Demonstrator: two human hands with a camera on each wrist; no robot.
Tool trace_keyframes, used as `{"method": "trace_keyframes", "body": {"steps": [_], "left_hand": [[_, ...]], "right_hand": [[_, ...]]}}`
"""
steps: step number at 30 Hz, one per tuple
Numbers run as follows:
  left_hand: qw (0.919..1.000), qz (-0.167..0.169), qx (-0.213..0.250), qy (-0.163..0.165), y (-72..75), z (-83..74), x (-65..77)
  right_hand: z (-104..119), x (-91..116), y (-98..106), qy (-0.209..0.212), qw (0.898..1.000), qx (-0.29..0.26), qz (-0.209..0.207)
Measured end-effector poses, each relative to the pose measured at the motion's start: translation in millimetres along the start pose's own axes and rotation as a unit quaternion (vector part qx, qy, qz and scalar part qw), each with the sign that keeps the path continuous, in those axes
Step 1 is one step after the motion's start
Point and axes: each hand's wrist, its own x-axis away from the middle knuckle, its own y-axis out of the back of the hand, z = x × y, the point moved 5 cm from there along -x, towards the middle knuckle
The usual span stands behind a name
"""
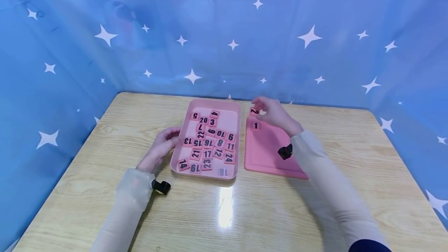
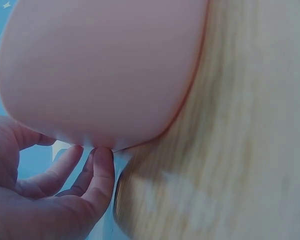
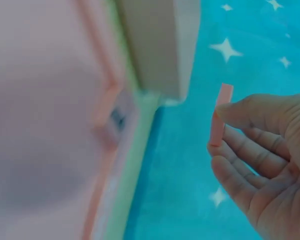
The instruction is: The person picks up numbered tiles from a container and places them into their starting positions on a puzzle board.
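Observation:
Near the far left corner of the pink board [image 1: 266, 147], my right hand [image 1: 274, 114] pinches a number tile [image 1: 254, 111] marked 2, between thumb and fingertips. The right wrist view shows this tile [image 3: 221, 115] edge-on, raised off the surface. A tile [image 1: 256, 125] marked 1 sits in the board's upper left. To the left stands a shallow pink tray [image 1: 213, 105] with several loose number tiles [image 1: 208, 143] turned various ways. My left hand [image 1: 162, 143] rests its fingertips against the tray's left side; in the left wrist view the fingers [image 2: 104, 167] touch its wall.
Both pink pieces stand side by side on a wood-grain table [image 1: 196, 213], a narrow gap between them. A blue curtain [image 1: 157, 11] with white stars hangs behind the table. Black wrist cameras [image 1: 161, 187] sit on both white sleeves [image 1: 325, 170].

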Motion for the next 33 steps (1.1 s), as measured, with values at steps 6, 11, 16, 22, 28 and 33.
{"method": "trace_keyframes", "body": {"steps": [6,11,16,22,28,33], "left_hand": [[0.999,0.002,0.017,-0.042,4.3,-2.5,3.7],[0.9986,0.0,0.022,-0.047,5.0,-3.5,4.8],[0.9999,-0.002,0.007,-0.008,4.2,0.5,1.1],[0.9999,-0.004,0.01,0.0,3.1,0.1,1.2],[0.9999,0.0,0.009,-0.005,2.0,-0.2,0.5],[1.0,0.0,0.008,0.0,0.9,0.3,0.3]], "right_hand": [[-27.2,20.2,-0.2,-0.016,1.0,0.001,0.02],[-41.8,30.4,-4.2,-0.015,1.0,0.004,0.02],[-48.0,35.6,-10.2,0.001,1.0,0.003,0.022],[-50.2,40.4,-16.6,0.009,0.999,0.018,0.045],[-50.1,42.5,-18.4,0.015,0.998,0.036,0.05],[-50.4,44.7,-13.0,-0.032,0.998,0.05,0.012]]}}
